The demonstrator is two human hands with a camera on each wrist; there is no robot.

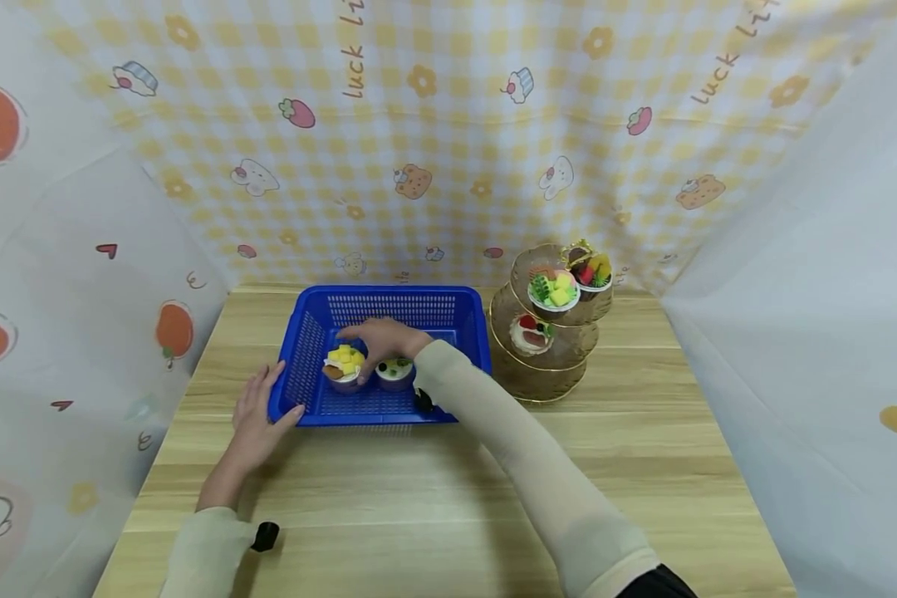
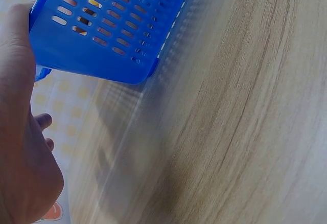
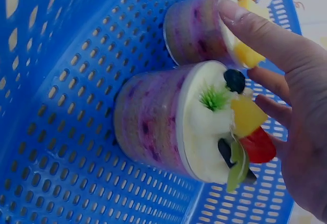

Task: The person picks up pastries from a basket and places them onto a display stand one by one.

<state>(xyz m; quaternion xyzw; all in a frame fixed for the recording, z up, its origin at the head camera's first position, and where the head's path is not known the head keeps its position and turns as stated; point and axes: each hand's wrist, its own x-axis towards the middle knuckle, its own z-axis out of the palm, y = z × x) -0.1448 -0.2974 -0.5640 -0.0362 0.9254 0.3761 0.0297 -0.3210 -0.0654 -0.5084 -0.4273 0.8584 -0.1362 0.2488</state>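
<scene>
In the head view a blue basket [image 1: 389,291] stands on the table. My left hand [image 1: 254,415] grips its near left corner, thumb on the front rim and fingers along the left side. My right hand [image 1: 385,336] reaches down into the basket and holds a dessert cup topped with yellow cubes [image 1: 344,365]. The right wrist view shows the thumb [image 3: 240,17] on that cup's rim; its far side is partly hidden. Just beside it stands a second dessert cup [image 3: 153,119], purple-layered, with cream, a blueberry and red and yellow fruit on top.
A tiered gold-rimmed stand [image 1: 538,382] is to the right of the basket. Its top tier bears two dessert cups [image 1: 555,295], and a cream cake [image 1: 531,336] sits on the middle tier. A checked cloth [image 1: 419,124] hangs behind the wooden table [image 1: 389,515].
</scene>
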